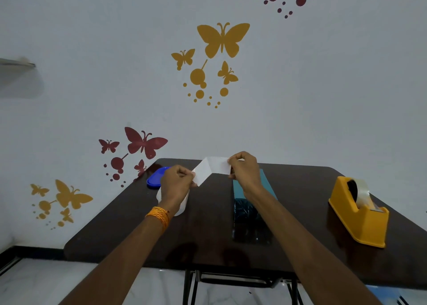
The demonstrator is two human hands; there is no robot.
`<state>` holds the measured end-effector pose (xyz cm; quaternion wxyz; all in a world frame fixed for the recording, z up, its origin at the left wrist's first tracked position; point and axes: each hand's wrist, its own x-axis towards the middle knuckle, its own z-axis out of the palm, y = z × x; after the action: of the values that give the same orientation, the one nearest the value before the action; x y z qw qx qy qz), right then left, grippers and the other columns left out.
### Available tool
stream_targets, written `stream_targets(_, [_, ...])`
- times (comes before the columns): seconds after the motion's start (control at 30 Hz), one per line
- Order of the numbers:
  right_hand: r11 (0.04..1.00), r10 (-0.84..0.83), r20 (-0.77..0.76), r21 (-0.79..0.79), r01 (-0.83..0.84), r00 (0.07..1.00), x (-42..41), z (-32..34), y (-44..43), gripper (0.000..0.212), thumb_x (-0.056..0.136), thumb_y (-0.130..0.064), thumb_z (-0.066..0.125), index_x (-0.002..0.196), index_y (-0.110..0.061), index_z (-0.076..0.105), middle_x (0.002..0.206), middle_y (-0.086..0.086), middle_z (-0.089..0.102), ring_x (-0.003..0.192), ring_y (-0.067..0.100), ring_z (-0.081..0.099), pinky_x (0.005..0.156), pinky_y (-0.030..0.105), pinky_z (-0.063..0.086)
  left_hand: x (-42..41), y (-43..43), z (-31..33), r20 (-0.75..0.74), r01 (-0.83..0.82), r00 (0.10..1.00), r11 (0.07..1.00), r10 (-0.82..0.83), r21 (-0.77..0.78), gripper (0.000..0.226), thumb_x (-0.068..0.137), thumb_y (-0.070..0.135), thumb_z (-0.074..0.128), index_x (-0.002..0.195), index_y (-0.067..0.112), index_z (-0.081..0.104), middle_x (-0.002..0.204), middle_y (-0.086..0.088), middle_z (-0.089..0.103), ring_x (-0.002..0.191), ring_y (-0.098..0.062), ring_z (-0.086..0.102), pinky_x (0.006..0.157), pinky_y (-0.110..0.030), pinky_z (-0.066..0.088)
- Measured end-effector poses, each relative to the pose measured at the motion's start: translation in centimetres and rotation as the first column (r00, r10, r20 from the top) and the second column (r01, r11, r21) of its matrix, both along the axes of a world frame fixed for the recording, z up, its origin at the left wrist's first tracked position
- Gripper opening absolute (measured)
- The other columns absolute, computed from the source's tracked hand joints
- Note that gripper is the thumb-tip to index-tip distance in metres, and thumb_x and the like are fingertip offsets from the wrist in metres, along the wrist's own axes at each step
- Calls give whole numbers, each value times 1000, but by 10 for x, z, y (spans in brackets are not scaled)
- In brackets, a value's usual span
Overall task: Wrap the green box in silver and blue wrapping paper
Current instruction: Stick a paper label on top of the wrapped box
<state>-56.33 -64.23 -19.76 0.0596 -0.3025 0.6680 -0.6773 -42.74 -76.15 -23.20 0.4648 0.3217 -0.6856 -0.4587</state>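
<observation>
My left hand and my right hand each pinch an edge of a white sheet of paper, held up above the dark table. The sheet bends between the hands, and a curled white part hangs below my left hand. The green box lies on the table under my right forearm, partly hidden by it. In front of the box lies a dark, shiny, crinkled wrap.
An orange tape dispenser with clear tape stands at the table's right side. A blue lid lies at the far left of the table, behind my left hand. A wall with butterfly stickers rises right behind the table.
</observation>
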Motion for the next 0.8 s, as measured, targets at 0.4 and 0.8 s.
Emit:
stream_targets(0.4, [971,-234,-277,-111,210,932,-7,-5,20,7,96,-13,60,89,-14,62,78,-3,65,69,16,65,64,46,61,-10,6,-25,571,32,795,926,205,-377,11,88,17,70,93,8,74,86,-8,72,82,-19,68,81,-30,57])
stream_targets(0.8, [952,-299,-539,-117,282,788,2,-20,19,7,97,-16,60,90,-19,61,79,-10,64,72,9,63,64,40,58,-5,30,-2,325,41,944,959,55,-281,20,95,25,62,88,8,69,85,-8,72,67,-14,69,59,-17,51])
